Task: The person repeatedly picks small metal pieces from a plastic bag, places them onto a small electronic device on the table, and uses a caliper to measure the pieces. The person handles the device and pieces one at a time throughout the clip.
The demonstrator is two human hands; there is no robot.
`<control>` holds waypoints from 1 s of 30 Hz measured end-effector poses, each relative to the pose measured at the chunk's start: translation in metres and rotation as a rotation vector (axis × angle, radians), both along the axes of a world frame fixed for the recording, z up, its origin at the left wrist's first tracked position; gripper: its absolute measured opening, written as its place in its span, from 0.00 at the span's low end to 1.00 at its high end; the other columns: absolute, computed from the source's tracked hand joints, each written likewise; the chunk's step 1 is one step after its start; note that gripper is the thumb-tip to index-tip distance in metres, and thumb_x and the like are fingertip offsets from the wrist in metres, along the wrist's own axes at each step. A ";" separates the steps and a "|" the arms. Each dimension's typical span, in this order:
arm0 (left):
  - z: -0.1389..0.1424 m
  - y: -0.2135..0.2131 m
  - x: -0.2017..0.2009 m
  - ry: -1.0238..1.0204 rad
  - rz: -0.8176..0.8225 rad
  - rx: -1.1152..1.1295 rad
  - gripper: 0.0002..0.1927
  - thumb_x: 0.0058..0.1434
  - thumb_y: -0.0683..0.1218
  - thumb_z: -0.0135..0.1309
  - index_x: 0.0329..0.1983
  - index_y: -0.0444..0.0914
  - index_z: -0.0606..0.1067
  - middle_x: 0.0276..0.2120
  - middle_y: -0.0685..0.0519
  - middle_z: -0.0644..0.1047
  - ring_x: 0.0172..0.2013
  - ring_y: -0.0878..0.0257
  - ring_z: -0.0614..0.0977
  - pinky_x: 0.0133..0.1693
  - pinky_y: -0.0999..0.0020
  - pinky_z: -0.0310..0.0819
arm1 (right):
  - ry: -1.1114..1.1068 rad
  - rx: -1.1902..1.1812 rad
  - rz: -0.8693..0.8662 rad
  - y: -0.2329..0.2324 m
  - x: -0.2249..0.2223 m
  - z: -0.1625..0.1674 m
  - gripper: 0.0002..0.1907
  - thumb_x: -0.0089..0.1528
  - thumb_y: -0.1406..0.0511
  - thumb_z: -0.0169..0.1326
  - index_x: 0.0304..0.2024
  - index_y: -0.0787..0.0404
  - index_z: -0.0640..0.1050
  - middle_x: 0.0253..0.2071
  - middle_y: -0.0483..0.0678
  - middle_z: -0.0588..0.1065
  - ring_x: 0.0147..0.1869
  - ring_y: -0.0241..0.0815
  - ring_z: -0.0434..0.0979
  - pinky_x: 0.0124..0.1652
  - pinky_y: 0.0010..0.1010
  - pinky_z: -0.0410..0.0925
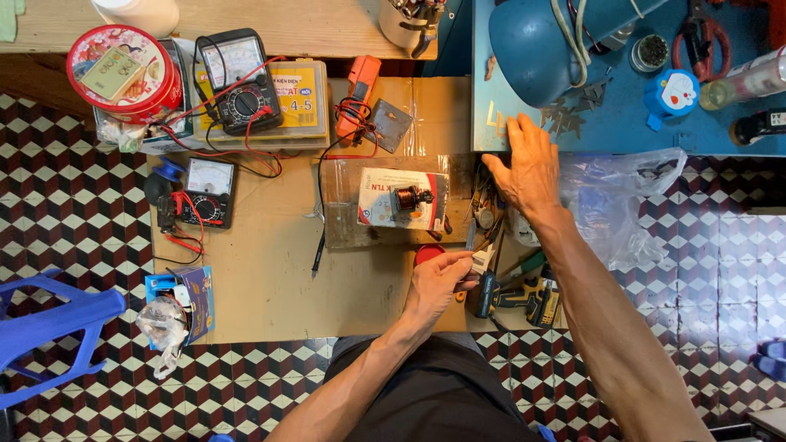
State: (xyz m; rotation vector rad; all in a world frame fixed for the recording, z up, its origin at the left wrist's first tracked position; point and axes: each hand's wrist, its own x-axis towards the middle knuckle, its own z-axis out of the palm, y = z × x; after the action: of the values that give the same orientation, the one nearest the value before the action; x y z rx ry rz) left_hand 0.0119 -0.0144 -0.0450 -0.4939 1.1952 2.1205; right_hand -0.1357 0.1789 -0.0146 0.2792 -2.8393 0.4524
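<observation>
L hand (434, 282): fingers pinched on small white part (481, 260), low on cardboard sheet (270, 278), beside cordless drill (524, 296). R hand (528, 168): fingers spread, resting on blue table edge (491, 135), holding nothing. Motor coil (409, 197) sits mid-sheet.

The left hand (434, 282) pinches a small white part (481, 260), too small to identify. Tools beside the cordless drill (524, 296) lie jumbled and half hidden under the right hand's (528, 168) forearm. The blue plastic stool (45, 327) runs off the left edge. The clear bag's (622, 196) contents are unreadable.
</observation>
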 end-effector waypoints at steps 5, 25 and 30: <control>0.006 -0.003 -0.008 -0.002 0.002 0.027 0.20 0.68 0.47 0.54 0.58 0.30 0.77 0.42 0.49 0.82 0.39 0.68 0.83 0.43 0.76 0.81 | 0.089 0.097 0.041 0.011 0.010 -0.023 0.29 0.59 0.67 0.64 0.61 0.69 0.72 0.61 0.58 0.72 0.63 0.58 0.70 0.58 0.46 0.64; 0.025 0.006 -0.014 -0.133 0.015 0.053 0.19 0.68 0.47 0.54 0.58 0.32 0.77 0.43 0.48 0.82 0.39 0.67 0.83 0.44 0.77 0.81 | 0.113 0.170 0.162 0.028 -0.002 -0.012 0.11 0.61 0.74 0.58 0.46 0.64 0.78 0.43 0.51 0.76 0.48 0.51 0.76 0.48 0.40 0.71; 0.022 0.012 -0.015 -0.139 0.012 0.034 0.21 0.67 0.48 0.55 0.59 0.32 0.76 0.43 0.49 0.82 0.40 0.67 0.84 0.45 0.75 0.81 | 0.088 -0.052 0.062 0.033 0.007 -0.010 0.07 0.65 0.73 0.57 0.46 0.66 0.78 0.41 0.53 0.76 0.45 0.53 0.77 0.45 0.41 0.71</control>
State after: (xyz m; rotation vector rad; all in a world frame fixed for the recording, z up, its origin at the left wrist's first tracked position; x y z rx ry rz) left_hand -0.0033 -0.0029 -0.0232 -0.6242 1.0795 2.0767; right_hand -0.1284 0.2118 -0.0249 0.3680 -2.7353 0.5133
